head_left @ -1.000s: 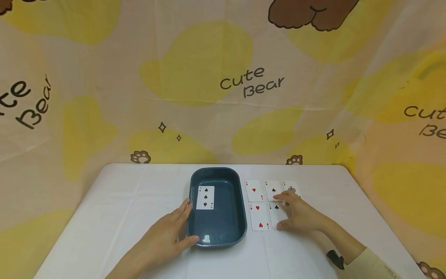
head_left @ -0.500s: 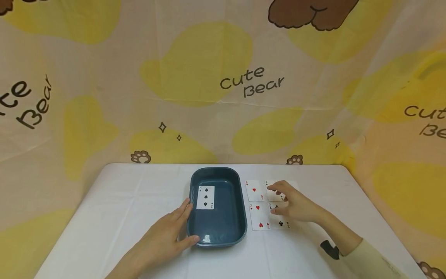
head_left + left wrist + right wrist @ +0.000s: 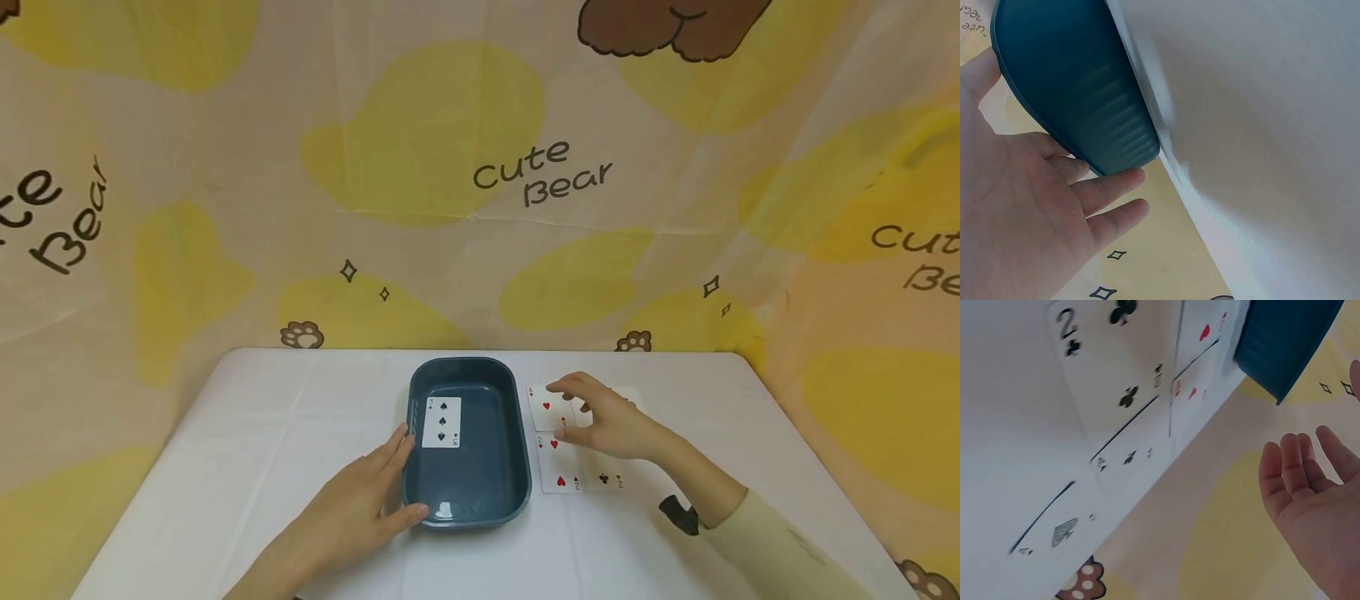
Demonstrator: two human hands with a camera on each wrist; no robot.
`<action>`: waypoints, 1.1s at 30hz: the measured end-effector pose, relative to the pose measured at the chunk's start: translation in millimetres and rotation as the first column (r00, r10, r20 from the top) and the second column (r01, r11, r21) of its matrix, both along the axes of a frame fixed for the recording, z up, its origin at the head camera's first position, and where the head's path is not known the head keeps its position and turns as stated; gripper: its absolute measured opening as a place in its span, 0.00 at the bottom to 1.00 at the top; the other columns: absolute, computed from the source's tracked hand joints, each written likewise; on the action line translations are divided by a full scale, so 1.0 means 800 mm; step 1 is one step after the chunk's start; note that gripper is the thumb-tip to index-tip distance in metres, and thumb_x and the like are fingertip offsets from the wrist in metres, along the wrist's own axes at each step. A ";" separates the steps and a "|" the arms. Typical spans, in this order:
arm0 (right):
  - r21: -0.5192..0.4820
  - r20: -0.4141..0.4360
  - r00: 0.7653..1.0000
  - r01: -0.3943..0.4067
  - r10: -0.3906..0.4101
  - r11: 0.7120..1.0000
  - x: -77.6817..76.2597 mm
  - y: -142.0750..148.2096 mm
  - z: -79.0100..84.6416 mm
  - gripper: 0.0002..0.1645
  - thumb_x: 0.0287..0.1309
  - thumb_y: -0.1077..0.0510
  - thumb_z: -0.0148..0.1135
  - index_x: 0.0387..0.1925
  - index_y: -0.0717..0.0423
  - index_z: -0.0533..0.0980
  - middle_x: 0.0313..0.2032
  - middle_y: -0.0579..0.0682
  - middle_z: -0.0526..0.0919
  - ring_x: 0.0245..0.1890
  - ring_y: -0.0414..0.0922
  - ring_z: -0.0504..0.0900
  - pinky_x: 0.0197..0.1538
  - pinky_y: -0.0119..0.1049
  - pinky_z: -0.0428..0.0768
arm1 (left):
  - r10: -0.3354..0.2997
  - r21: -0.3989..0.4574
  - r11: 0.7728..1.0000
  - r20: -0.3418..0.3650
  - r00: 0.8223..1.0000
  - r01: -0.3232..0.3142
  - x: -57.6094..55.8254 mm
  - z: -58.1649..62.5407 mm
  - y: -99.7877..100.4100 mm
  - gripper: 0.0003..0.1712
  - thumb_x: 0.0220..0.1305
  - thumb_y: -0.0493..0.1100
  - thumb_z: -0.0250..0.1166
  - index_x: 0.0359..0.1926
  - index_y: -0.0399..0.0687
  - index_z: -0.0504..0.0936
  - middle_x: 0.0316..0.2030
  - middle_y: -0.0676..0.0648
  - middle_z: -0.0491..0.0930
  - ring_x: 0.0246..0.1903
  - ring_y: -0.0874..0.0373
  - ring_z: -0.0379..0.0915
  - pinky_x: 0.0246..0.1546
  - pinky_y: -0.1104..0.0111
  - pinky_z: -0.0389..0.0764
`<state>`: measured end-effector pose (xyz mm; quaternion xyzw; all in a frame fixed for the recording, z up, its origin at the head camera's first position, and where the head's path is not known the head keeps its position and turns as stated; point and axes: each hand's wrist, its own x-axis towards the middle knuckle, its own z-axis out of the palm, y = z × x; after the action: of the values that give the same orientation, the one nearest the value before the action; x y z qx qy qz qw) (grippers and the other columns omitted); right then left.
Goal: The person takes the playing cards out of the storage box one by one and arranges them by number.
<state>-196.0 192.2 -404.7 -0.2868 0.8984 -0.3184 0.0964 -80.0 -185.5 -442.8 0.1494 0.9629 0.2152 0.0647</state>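
My left hand (image 3: 352, 504) rests against the left side of a dark blue rectangular tray (image 3: 483, 487), fingers along its outer wall and thumb at the near rim. Inside the tray lies a three of spades (image 3: 442, 422). Over the playing cards right of the tray, my right hand (image 3: 618, 423) hovers with fingers spread, holding nothing. Beneath and beside it are the ace of hearts (image 3: 543, 414), two of hearts (image 3: 559, 467) and two of clubs (image 3: 604, 481). It partly hides the back-row cards; the right wrist view shows the ace of clubs (image 3: 1127, 457) and ace of spades (image 3: 1063, 532).
The tray and cards stand on a table (image 3: 300, 417) with a white cover. Behind it hangs a yellow patterned cloth (image 3: 420, 133) with printed words and paw marks. A black band (image 3: 679, 515) shows at the right wrist.
My right hand has moved left and slightly away from me, from the right-hand cards to over the ace of hearts. The left hand, tray and cards have stayed in place.
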 end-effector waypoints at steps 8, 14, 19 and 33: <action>-0.001 0.000 1.000 -0.027 0.027 1.000 -0.002 -0.028 0.002 0.41 0.64 0.50 0.74 0.74 0.55 0.70 0.71 0.55 0.71 0.69 0.60 0.72 0.67 0.63 0.74 | -0.004 0.001 1.000 -0.009 1.000 0.004 0.001 -0.001 -0.001 0.58 0.65 0.73 0.65 0.82 0.44 0.58 0.82 0.48 0.52 0.73 0.39 0.64 0.70 0.44 0.70; -0.009 0.036 0.999 -0.035 0.035 0.999 -0.004 -0.057 -0.005 0.43 0.65 0.46 0.73 0.76 0.54 0.68 0.75 0.57 0.66 0.72 0.61 0.69 0.68 0.64 0.73 | 0.005 -0.002 1.000 0.005 1.000 -0.005 0.000 0.000 0.000 0.58 0.65 0.74 0.64 0.82 0.45 0.58 0.82 0.48 0.52 0.72 0.38 0.65 0.69 0.44 0.70; 0.017 -0.026 0.998 -0.061 0.062 0.998 -0.005 -0.079 -0.010 0.43 0.64 0.46 0.73 0.75 0.55 0.70 0.75 0.57 0.67 0.75 0.59 0.64 0.73 0.64 0.66 | 0.016 -0.014 1.000 0.017 1.000 -0.016 -0.001 0.000 0.001 0.58 0.64 0.75 0.65 0.82 0.46 0.58 0.82 0.48 0.53 0.72 0.38 0.66 0.69 0.44 0.71; 0.102 -0.125 0.980 -0.143 0.156 0.984 -0.011 -0.134 -0.022 0.42 0.64 0.45 0.73 0.74 0.56 0.71 0.72 0.56 0.71 0.73 0.58 0.66 0.73 0.64 0.65 | 0.001 -0.007 1.000 0.014 1.000 -0.001 -0.001 0.002 0.001 0.59 0.64 0.75 0.65 0.82 0.44 0.59 0.82 0.46 0.54 0.71 0.37 0.67 0.68 0.43 0.72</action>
<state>-204.7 85.4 -422.4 -0.3692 0.8924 -0.2488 0.0735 -81.0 -184.7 -440.9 0.1473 0.9632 0.2129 0.0718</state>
